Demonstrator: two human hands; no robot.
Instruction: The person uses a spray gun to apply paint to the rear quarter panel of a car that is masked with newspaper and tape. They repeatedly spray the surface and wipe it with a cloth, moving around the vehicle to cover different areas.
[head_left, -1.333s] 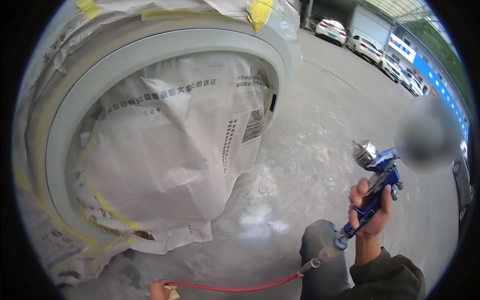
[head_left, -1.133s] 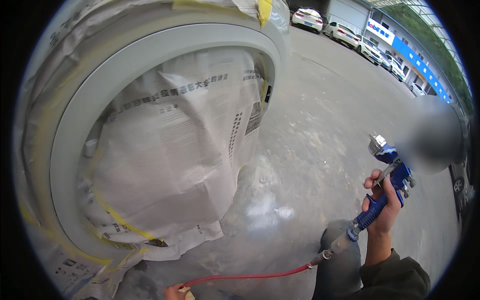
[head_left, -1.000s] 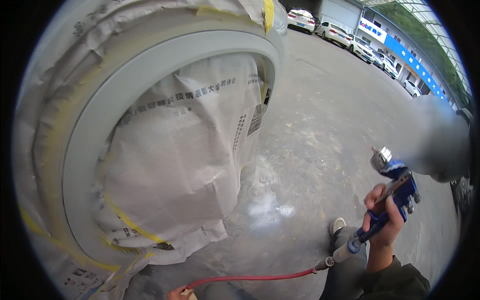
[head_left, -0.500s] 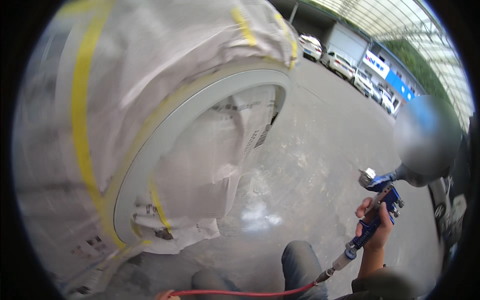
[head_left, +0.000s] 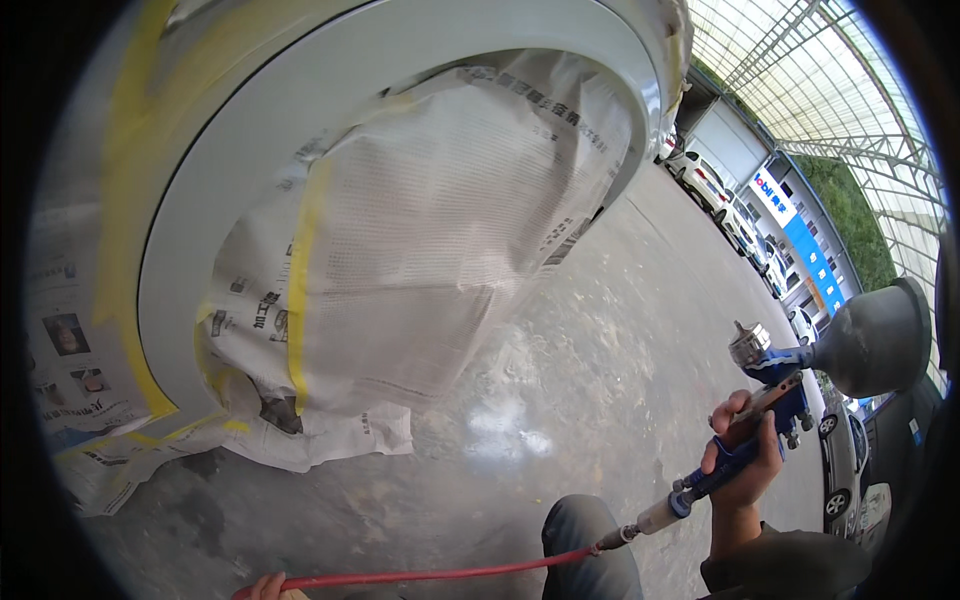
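My right hand [head_left: 745, 465] grips the blue handle of a paint spray gun [head_left: 775, 370] at the lower right, away from the car. A grey cup [head_left: 875, 335] sits on the gun's side. A red air hose [head_left: 430, 574] runs from the gun's base leftward along the bottom edge to my left hand [head_left: 268, 587], which holds it; only a few fingers show. A white wheel arch [head_left: 250, 170] curves across the upper left. Newspaper [head_left: 440, 240] covers the wheel inside the arch, fixed with yellow masking tape [head_left: 300, 290].
Grey concrete floor [head_left: 590, 380] spreads between the car and my right hand. My knee [head_left: 585, 535] in dark trousers is at the bottom middle. More taped newspaper [head_left: 75, 370] covers the body at the left. Parked cars [head_left: 715, 195] stand far off.
The view has moved closer and lower to the wheel arch, which now fills more of the picture. The spray gun stays held at the right, away from the panel.
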